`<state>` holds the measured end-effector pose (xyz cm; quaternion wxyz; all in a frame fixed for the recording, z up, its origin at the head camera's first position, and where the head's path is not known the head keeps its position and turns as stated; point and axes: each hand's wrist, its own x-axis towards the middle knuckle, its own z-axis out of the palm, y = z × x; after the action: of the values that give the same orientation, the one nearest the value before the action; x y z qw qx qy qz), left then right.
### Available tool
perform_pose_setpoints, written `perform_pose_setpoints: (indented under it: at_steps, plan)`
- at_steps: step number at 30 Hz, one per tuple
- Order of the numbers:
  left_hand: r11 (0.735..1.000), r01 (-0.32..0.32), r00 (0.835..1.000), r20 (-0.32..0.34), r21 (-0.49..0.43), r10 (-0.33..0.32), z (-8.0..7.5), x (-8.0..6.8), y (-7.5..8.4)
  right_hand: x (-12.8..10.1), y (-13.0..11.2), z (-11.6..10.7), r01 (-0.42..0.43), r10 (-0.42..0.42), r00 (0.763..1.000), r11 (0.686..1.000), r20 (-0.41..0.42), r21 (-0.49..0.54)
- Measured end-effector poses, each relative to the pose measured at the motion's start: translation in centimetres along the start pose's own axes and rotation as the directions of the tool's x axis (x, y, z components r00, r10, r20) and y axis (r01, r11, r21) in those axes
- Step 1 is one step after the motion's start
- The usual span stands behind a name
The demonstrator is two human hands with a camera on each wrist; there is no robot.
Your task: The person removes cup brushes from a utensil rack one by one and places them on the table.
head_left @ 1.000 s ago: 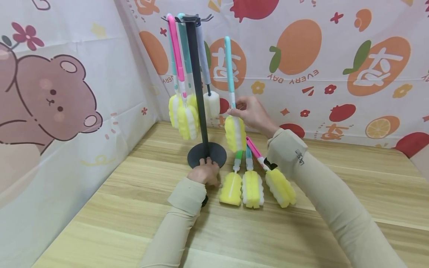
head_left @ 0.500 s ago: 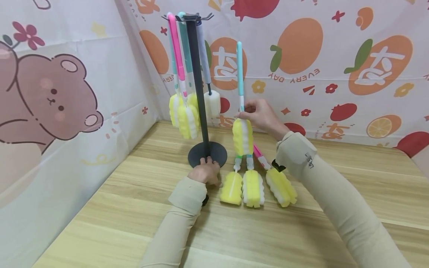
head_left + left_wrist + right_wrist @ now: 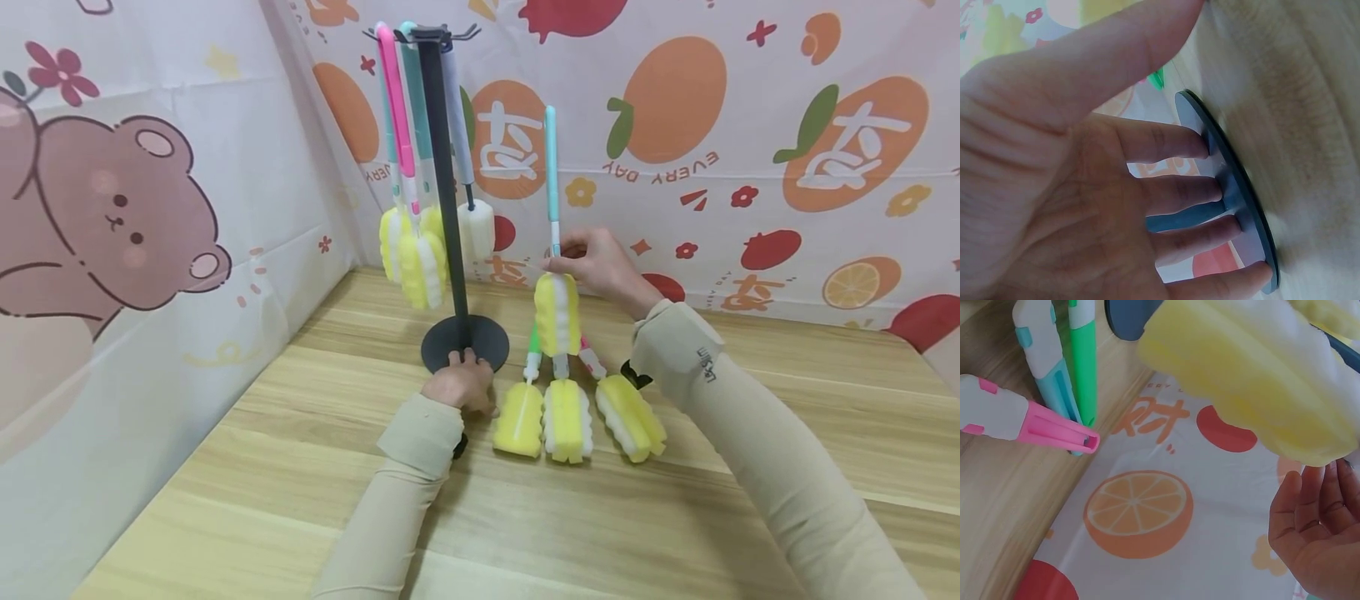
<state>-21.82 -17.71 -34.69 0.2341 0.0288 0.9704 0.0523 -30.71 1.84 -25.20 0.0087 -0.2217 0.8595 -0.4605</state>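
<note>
My right hand (image 3: pixel 603 268) pinches a sponge bottle brush (image 3: pixel 557 312) at its neck, the turquoise handle pointing up and the yellow-and-white sponge hanging down above the table. In the right wrist view that sponge (image 3: pixel 1254 375) fills the upper right, over the fingers. My left hand (image 3: pixel 459 385) rests its straight fingertips on the round base (image 3: pixel 442 346) of a black rack; the left wrist view shows the fingers spread on the disc (image 3: pixel 1235 181). Below the right hand lie three more brushes: one with a green handle (image 3: pixel 1085 369), one turquoise (image 3: pixel 1057 387), one pink (image 3: pixel 1054 425).
The rack's post (image 3: pixel 442 175) stands upright, with hooks at its top. Several brushes hang there, among them one with a pink handle (image 3: pixel 397 108) and one with a white sponge (image 3: pixel 476 229). A printed cloth (image 3: pixel 750 167) backs the wooden table (image 3: pixel 262 467).
My right hand has carried the held brush to the right and slightly down, away from the rack. My left hand has stayed on the base.
</note>
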Motion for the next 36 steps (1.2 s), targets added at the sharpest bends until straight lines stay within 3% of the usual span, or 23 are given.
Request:
perform_pose_setpoints:
  at_steps: [22,36]
  plan:
    - [1.0,-0.015,1.0,0.0,0.009,0.015,0.0,0.1,0.0,-0.4,1.9,-1.2,-0.04,0.041,0.999,0.999,0.023,-0.018]
    - [1.0,-0.016,1.0,0.004,0.006,0.016,0.0,0.1,0.0,-1.2,2.5,-2.8,-0.073,0.077,0.996,0.994,0.05,-0.087]
